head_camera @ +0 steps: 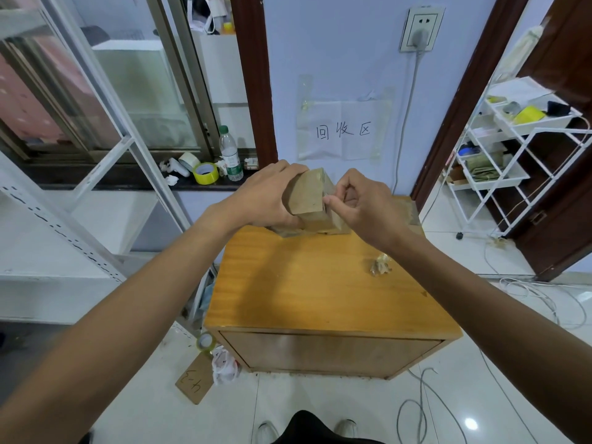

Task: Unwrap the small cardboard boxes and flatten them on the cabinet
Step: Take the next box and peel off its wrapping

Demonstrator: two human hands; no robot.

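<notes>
Indoor recycling corner: handwritten wall sign [342,131], tape rolls [205,173] on sill [96,181], wooden cabinet [320,283], white storage rack [538,123].

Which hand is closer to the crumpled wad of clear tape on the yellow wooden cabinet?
Right. The right hand is beyond and above the crumpled clear tape wad, pinching at the small brown cardboard box; the left hand grips the box's other side, farther left.

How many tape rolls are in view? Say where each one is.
3: a yellow roll and a pale roll on the windowsill, a third roll on the floor beside the cabinet. Others may be hidden.
</notes>
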